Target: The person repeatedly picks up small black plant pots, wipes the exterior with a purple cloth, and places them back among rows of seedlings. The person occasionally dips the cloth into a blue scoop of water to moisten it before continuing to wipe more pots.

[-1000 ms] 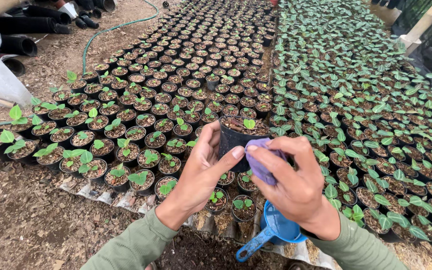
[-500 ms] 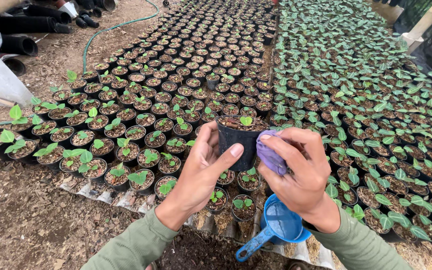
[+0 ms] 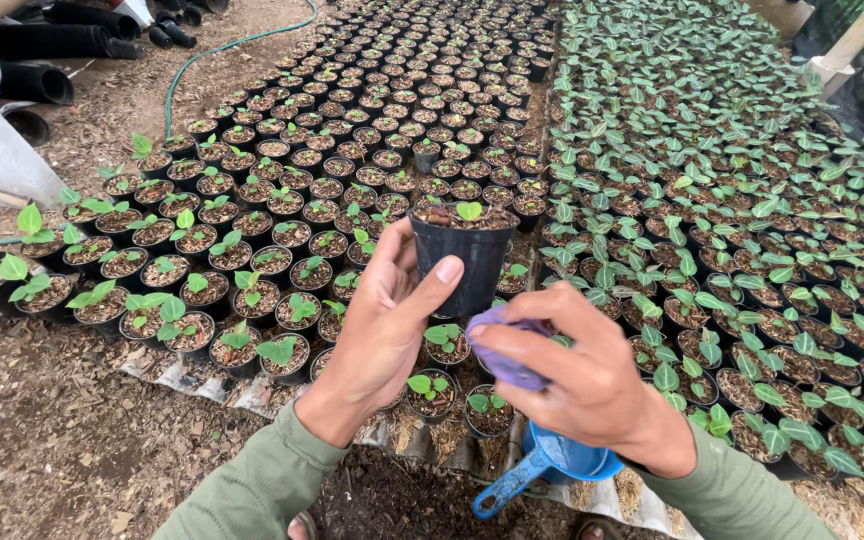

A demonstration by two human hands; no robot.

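Observation:
My left hand [image 3: 384, 320] holds up a small black plastic pot [image 3: 460, 260], thumb pressed on its side. Soil and one small green seedling fill the pot. Just below and right of it, my right hand [image 3: 582, 385] grips a crumpled purple cloth [image 3: 504, 362] close to the pot's base. A blue plastic scoop [image 3: 552, 465] with a handle shows beneath my right wrist; what supports it is hidden. Both arms wear olive-green sleeves.
Rows of black pots with seedlings [image 3: 252, 260] cover the ground ahead on sheeting. A denser bed of leafier plants [image 3: 752, 220] lies right. Bare dirt [image 3: 62, 460] is at the left, with a green hose [image 3: 222, 50] and black pipes [image 3: 42, 60] far left.
My left hand has lifted the pot slightly and shifted its grip, thumb now on the pot's side. My right hand with the purple cloth has dropped from beside the rim to near the base.

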